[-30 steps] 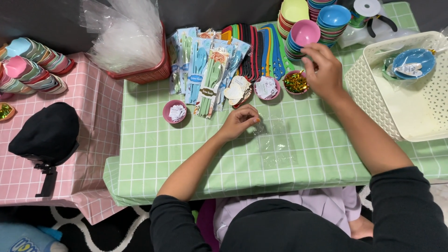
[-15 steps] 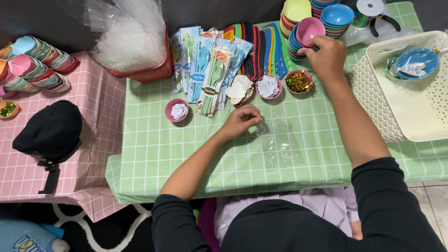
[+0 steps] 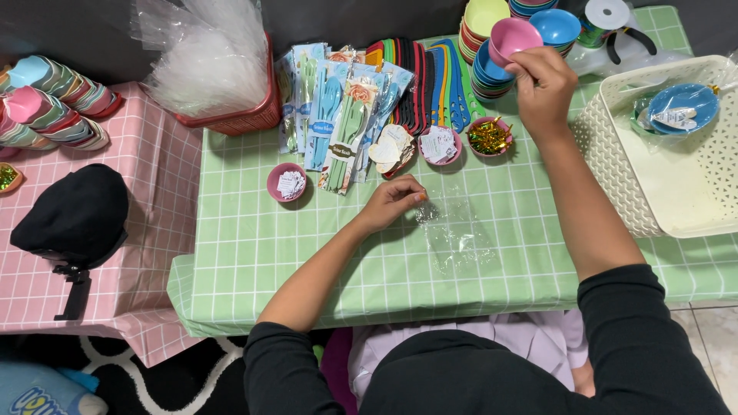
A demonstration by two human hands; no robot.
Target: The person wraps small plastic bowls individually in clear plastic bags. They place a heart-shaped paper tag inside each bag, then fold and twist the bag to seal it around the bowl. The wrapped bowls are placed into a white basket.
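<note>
Pink checked cloth covers the left of the frame, bearing stacked pastel bowls laid on their sides at upper left and a black cap below them. Red plastic basket stuffed with clear film bags sits at upper centre-left, at the edge of the green checked tablecloth. Small pink dish holding white paper tags lies beside packets of pastel plastic cutlery; a fan of coloured combs lies just right of them.

Left hand, centre frame: fingers curled, tips pinching the edge of a clear, crinkled cellophane bag lying flat on the green cloth.

Two more small pink dishes follow, one with paper tags, one with gold foil bits.

Right hand, upper right of centre: closed on the rim of a pink round plastic bowl, smooth, matte, tilted, lifted just off a stack of blue bowls.

White perforated plastic tray, far right, holds a wrapped blue bowl.
</note>
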